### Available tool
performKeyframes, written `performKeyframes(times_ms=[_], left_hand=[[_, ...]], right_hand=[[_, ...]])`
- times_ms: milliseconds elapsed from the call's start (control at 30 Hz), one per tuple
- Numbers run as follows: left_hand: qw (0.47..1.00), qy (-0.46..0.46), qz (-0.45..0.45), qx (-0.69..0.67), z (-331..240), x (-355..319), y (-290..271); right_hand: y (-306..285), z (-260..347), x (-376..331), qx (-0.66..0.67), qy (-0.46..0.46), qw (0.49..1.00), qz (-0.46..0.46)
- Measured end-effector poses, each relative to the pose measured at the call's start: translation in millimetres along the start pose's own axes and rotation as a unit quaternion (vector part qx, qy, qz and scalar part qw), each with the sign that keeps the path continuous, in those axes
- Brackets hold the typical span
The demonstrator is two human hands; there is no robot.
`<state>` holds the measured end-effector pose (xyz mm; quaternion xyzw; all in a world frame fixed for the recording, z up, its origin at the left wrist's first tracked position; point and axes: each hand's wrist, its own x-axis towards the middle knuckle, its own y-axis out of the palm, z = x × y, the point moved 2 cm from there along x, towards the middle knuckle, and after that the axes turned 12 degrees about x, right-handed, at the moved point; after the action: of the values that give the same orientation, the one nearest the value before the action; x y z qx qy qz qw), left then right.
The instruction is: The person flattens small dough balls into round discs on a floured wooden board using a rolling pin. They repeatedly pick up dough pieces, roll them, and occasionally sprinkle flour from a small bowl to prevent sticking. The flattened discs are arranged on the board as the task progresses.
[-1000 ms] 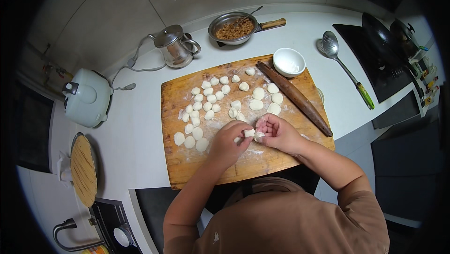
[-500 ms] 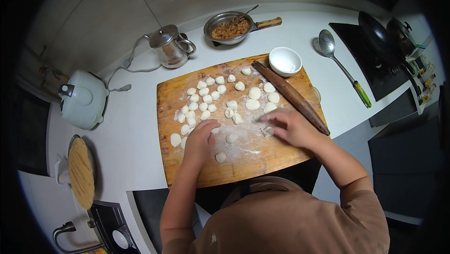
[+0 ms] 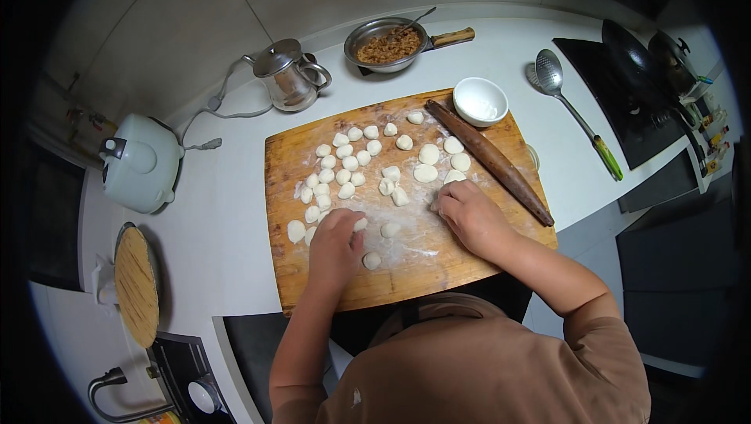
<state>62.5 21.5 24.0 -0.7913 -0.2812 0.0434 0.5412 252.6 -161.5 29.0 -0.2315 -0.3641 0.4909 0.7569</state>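
Observation:
A wooden board (image 3: 407,267), dusted with flour, carries many small dough balls (image 3: 344,177) in its left half. Flattened dough rounds (image 3: 428,154) lie toward its right side. My left hand (image 3: 336,248) is curled at the near left of the board, closed on a whitish dough ball (image 3: 360,224) at its fingertips. To the right, my right hand (image 3: 476,222) rests low over the board with fingers drawn together; whatever is under them is hidden. Two loose dough balls, one of them the near dough ball (image 3: 371,260), sit between my hands. A dark rolling pin (image 3: 493,164) slants along the board's right side.
On the board's far right corner stands a white bowl (image 3: 480,102). Behind are a pan of brown filling (image 3: 387,47) and a metal kettle (image 3: 288,80). A slotted spoon (image 3: 575,111) lies right, beside a black cooktop (image 3: 618,123). A pale green cooker (image 3: 142,164) stands left.
My right hand's spread fingers have drawn together and now cover the dough ball that showed beside them. My left hand has shifted slightly nearer me with its dough ball.

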Motion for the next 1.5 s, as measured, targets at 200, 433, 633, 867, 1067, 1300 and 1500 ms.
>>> performKeyframes(times_ms=[200,433,633,867,1067,1300,1500], left_hand=[[0.999,0.021,0.018,0.023,-8,-1,6],[0.995,0.084,0.023,0.038,-18,-12,0],[0.997,0.073,0.003,-0.021,-3,-4,2],[0.998,0.054,0.003,-0.036,-2,1,6],[0.998,0.053,0.004,-0.043,-2,4,9],[0.997,0.058,0.035,-0.025,2,-2,6],[0.996,0.058,0.06,-0.01,0,-6,1]], right_hand=[[4,4,-5,0.028,-0.007,0.999,0.036],[3,4,-24,0.122,-0.044,0.991,0.023],[-1,3,-22,0.108,0.015,0.993,0.05],[4,12,-5,0.106,-0.011,0.994,0.038],[19,2,-4,0.149,-0.042,0.986,0.056],[11,5,-3,0.158,-0.007,0.984,0.08],[13,15,-12,0.154,-0.017,0.977,0.145]])
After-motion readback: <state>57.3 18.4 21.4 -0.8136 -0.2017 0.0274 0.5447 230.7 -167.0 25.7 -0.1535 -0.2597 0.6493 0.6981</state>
